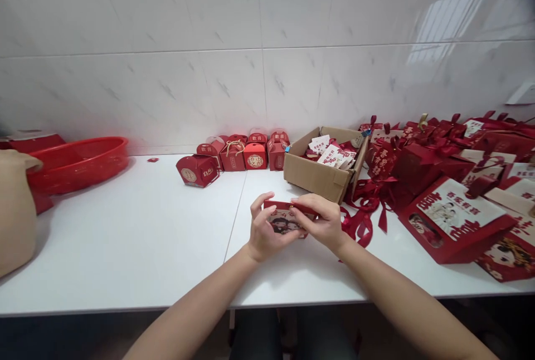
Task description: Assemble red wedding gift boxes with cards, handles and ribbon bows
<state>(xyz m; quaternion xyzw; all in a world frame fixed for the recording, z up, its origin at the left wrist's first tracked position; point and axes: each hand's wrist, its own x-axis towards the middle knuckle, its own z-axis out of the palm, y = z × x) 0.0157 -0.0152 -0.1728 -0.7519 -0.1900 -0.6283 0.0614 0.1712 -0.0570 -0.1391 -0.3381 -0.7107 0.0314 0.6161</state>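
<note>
A small red gift box [285,219] with a printed picture on its face is held over the white table [146,237] between both hands. My left hand [264,232] grips its left end, fingers curled over the top edge. My right hand [321,220] holds the right end, thumb and fingers pinching the top flap. Just behind the hands stands an open cardboard box [320,173] with red and white cards inside.
Several small red handled boxes [244,152] line the tiled wall, one tipped over [197,170]. A red plastic basin [77,162] and a beige bag [14,209] sit at the left. Piled red gift boxes with ribbons [451,181] fill the right side.
</note>
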